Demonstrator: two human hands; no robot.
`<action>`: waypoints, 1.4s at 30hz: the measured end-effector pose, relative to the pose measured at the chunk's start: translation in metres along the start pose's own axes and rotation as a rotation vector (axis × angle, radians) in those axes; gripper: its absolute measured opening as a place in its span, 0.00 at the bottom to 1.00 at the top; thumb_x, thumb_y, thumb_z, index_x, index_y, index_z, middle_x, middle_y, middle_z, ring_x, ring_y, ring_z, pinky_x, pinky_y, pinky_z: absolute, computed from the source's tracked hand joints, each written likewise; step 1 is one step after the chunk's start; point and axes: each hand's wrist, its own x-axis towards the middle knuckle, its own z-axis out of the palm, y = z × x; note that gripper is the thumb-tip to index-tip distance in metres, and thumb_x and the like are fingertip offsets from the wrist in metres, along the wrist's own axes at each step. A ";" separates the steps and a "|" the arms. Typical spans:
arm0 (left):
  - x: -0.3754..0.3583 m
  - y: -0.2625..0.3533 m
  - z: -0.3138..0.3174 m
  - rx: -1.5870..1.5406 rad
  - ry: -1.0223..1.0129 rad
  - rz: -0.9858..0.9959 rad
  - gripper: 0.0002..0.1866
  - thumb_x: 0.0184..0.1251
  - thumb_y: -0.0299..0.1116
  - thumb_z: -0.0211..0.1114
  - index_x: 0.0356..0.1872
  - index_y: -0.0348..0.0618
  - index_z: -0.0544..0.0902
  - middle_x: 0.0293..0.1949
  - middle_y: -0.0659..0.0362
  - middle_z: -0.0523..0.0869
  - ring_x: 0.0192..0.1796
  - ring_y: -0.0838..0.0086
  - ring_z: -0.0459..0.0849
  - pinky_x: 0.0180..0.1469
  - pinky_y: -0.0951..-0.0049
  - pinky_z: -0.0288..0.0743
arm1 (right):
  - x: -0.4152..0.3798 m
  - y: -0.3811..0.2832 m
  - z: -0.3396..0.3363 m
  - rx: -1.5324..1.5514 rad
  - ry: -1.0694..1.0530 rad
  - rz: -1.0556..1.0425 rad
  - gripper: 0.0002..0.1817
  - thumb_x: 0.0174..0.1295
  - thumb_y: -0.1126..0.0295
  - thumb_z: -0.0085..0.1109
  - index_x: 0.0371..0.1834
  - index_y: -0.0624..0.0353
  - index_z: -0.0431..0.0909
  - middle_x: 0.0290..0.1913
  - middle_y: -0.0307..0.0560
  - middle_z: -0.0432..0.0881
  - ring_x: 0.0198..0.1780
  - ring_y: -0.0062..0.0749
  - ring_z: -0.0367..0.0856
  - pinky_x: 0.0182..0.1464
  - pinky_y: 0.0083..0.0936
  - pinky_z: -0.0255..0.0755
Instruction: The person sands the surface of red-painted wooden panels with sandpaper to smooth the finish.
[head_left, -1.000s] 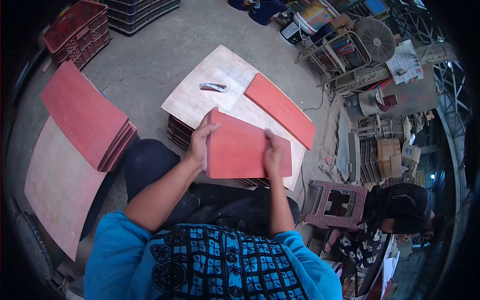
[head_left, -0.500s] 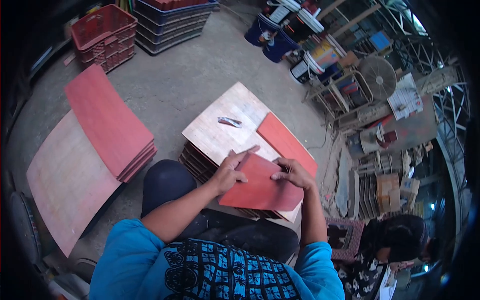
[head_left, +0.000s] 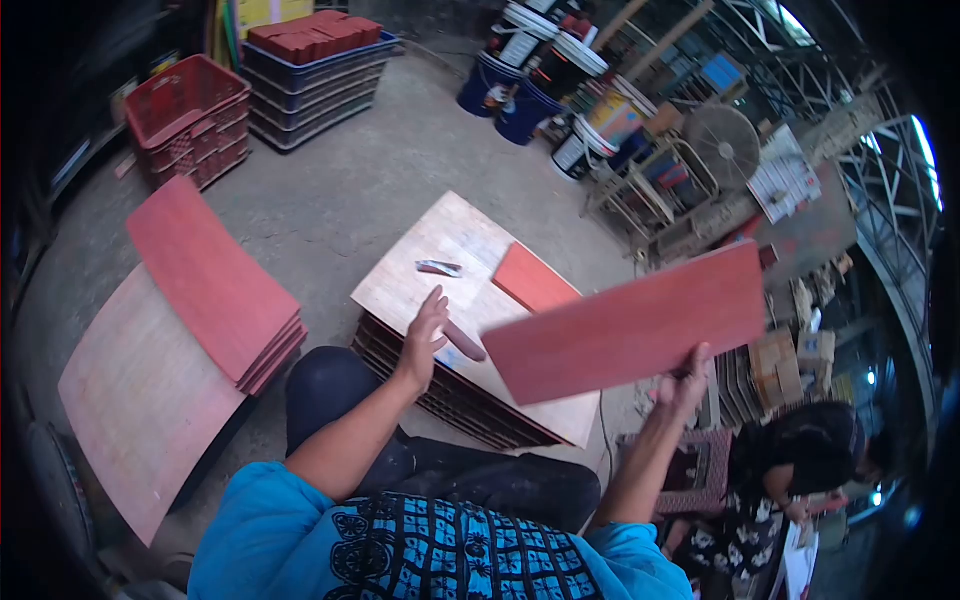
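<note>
My right hand (head_left: 685, 382) grips a flat red-painted board (head_left: 625, 325) by its lower edge, and the board is lifted and tilted over the right side of the work stack. My left hand (head_left: 426, 335) is to the left of that board, apart from it, with a narrow brown strip (head_left: 463, 342) held at its thumb; it looks like folded sandpaper. Beneath is a pale wooden panel (head_left: 400, 265) on top of a stack. Another red board (head_left: 535, 278) lies on this panel, partly hidden by the lifted one. A small crumpled silver-and-dark piece (head_left: 439, 268) lies near my left fingertips.
On the left, overlapping red boards (head_left: 215, 285) rest on a pale panel (head_left: 150, 380). A red basket (head_left: 190, 115) and stacked crates (head_left: 315, 95) stand behind. Paint buckets (head_left: 525, 105) and a fan (head_left: 722, 147) are at the back right. Another person (head_left: 790, 480) sits at the lower right.
The red board has been raised and swung to the right in my right hand. My left hand has come off it, moving left, and the brown strip now shows.
</note>
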 end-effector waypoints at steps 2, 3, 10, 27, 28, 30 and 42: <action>-0.003 0.003 0.001 -0.181 -0.135 -0.158 0.36 0.67 0.56 0.40 0.74 0.53 0.49 0.71 0.50 0.59 0.70 0.59 0.61 0.67 0.54 0.54 | -0.022 0.019 -0.009 0.171 0.265 0.127 0.19 0.63 0.66 0.58 0.56 0.60 0.72 0.54 0.47 0.78 0.55 0.37 0.76 0.59 0.43 0.71; -0.005 0.007 0.003 -0.247 -0.251 -0.182 0.37 0.67 0.55 0.41 0.74 0.52 0.48 0.70 0.52 0.62 0.65 0.64 0.68 0.63 0.60 0.62 | -0.036 0.032 -0.007 0.242 0.468 0.210 0.19 0.63 0.65 0.58 0.55 0.60 0.73 0.54 0.47 0.79 0.55 0.39 0.76 0.59 0.46 0.71; -0.015 0.017 0.007 -0.475 -0.294 -0.208 0.40 0.53 0.33 0.51 0.73 0.47 0.52 0.62 0.50 0.70 0.57 0.65 0.74 0.61 0.66 0.68 | -0.126 0.130 -0.073 0.499 0.794 0.577 0.14 0.64 0.66 0.57 0.50 0.59 0.74 0.46 0.46 0.81 0.48 0.37 0.81 0.51 0.43 0.78; -0.011 0.006 -0.008 -0.433 -0.077 -0.497 0.28 0.46 0.27 0.52 0.54 0.29 0.69 0.44 0.47 0.76 0.45 0.59 0.80 0.52 0.61 0.76 | -0.208 0.138 -0.088 0.024 0.904 0.812 0.19 0.72 0.65 0.39 0.59 0.66 0.66 0.55 0.56 0.76 0.56 0.45 0.76 0.54 0.39 0.79; -0.010 0.006 -0.008 -0.426 -0.060 -0.487 0.27 0.46 0.28 0.52 0.52 0.28 0.70 0.43 0.47 0.77 0.44 0.59 0.81 0.51 0.61 0.77 | -0.207 0.134 -0.105 -0.126 0.804 0.693 0.18 0.72 0.67 0.40 0.57 0.68 0.67 0.54 0.56 0.76 0.54 0.44 0.78 0.52 0.35 0.80; -0.011 0.004 -0.007 -0.409 -0.025 -0.478 0.24 0.46 0.28 0.52 0.48 0.27 0.71 0.41 0.46 0.78 0.42 0.58 0.81 0.49 0.61 0.78 | -0.196 0.124 -0.120 -0.387 0.589 0.388 0.14 0.70 0.73 0.42 0.51 0.72 0.71 0.52 0.56 0.77 0.47 0.38 0.82 0.44 0.23 0.83; -0.011 -0.001 -0.013 -0.446 -0.017 -0.463 0.24 0.44 0.26 0.53 0.47 0.28 0.72 0.40 0.48 0.78 0.42 0.60 0.81 0.50 0.62 0.77 | -0.136 0.178 0.031 -1.095 -0.529 -0.096 0.18 0.61 0.86 0.45 0.50 0.59 0.80 0.47 0.53 0.83 0.53 0.37 0.81 0.60 0.29 0.70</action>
